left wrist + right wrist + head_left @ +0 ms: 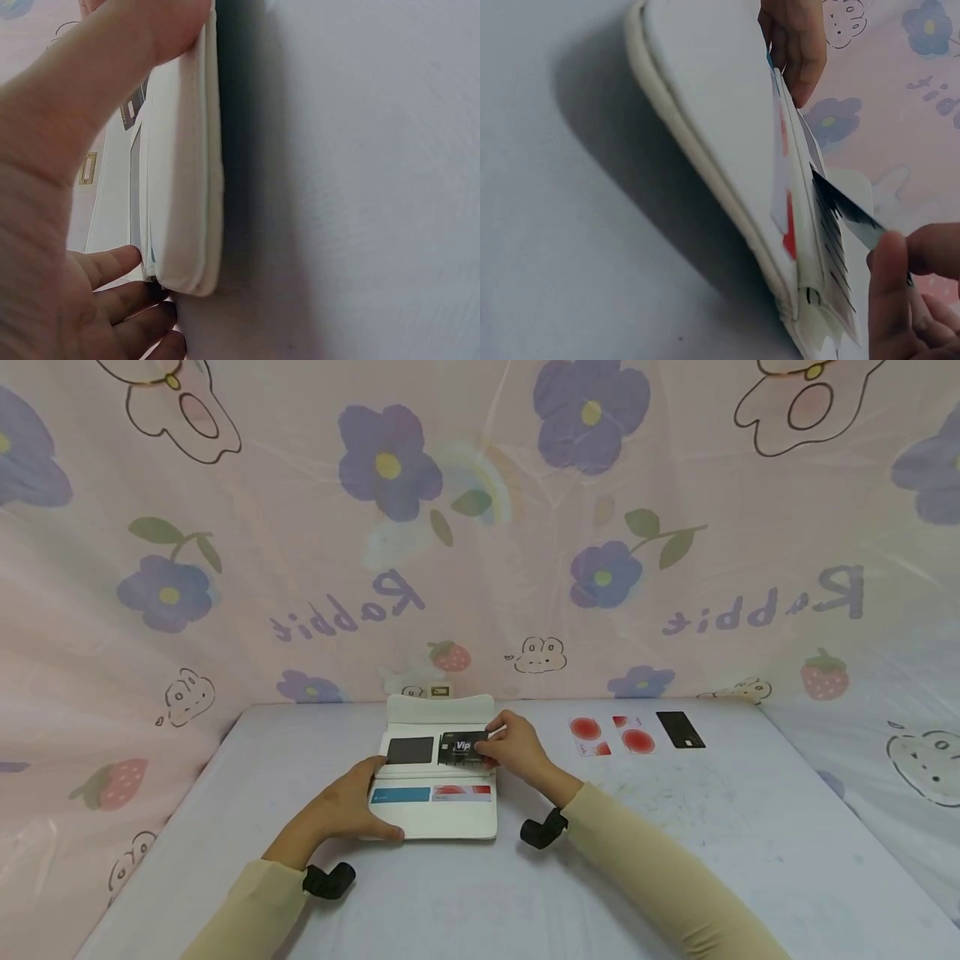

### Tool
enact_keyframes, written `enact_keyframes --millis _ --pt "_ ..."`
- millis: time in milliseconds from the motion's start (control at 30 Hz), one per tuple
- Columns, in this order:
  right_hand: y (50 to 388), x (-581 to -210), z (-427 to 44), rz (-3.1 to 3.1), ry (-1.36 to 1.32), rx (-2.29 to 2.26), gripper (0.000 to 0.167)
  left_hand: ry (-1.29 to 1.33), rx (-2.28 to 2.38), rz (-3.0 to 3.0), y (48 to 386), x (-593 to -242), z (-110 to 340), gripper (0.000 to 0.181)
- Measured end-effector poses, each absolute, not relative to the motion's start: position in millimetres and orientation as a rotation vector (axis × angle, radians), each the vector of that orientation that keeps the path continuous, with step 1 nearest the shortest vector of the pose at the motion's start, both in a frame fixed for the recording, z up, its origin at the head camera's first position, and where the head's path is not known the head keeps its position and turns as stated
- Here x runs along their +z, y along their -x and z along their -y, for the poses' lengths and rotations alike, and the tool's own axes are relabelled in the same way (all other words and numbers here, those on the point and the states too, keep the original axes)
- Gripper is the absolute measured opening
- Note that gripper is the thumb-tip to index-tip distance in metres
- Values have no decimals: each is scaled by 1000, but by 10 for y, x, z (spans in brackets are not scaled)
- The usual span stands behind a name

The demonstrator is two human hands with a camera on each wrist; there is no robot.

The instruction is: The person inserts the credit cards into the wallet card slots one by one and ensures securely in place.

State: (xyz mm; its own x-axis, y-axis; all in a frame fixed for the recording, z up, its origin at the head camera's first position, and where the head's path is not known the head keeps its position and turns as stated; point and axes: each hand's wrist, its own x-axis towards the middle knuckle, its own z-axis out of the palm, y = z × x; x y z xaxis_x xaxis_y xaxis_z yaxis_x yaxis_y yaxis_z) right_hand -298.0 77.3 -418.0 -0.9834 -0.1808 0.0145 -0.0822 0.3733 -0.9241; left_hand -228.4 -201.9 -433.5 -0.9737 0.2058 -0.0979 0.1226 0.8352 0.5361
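A white card wallet (433,823) lies spread on the table, its flap folded out at the far side. My left hand (337,806) holds its left side, thumb along the near edge and fingers at the far left. The right hand (522,752) pinches a black Vip card (459,747) over the upper right pocket. In the right wrist view that card (855,214) tilts, its far corner at the pocket; how deep it sits I cannot tell. A dark grey panel (410,750) fills the upper left. Below sit a blue card (401,795) and a red-and-white card (461,792).
On the table (720,843) to the right lie two red-and-white cards (590,737) and, farther right, a black card (680,730). Behind the table hangs a pink curtain (480,568) with flowers and rabbits. Each wrist carries a black device (328,882).
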Motion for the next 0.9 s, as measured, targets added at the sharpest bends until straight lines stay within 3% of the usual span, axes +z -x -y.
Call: enact_keyframes --millis 600,900 --pt "2989 -4143 -761 -2541 233 -1636 31 -250 810 -2863 2281 -4323 2020 128" --pt "3022 -4186 -856 -2511 369 -1601 36 -252 809 -2860 2283 -4315 2021 128"
